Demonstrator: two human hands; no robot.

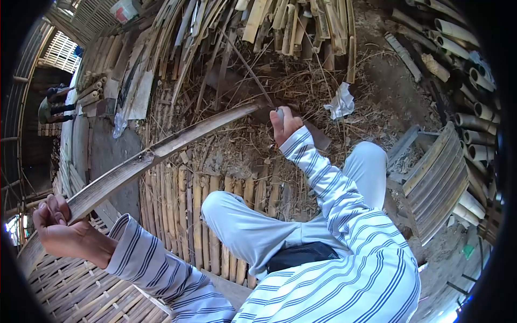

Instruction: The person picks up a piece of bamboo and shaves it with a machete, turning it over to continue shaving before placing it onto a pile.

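A long split bamboo strip [153, 153] runs diagonally from the lower left up to the middle, its hollow side partly showing and a node near its centre. My left hand [67, 231] is closed around the strip's lower part. My right hand [287, 127] is closed on a grey handle at the strip's far end. A long, thin, dark blade-like tool [247, 67] slants up and left from that hand, close to the strip's tip. Whether its edge touches the bamboo cannot be made out.
Split bamboo [264, 21] is piled ahead, with shavings [301, 86] on the ground. Bamboo tubes [476, 121] are stacked at right beside a slatted bamboo piece [439, 180]. A white crumpled bag [340, 101] lies ahead. Another person [48, 110] is at far left.
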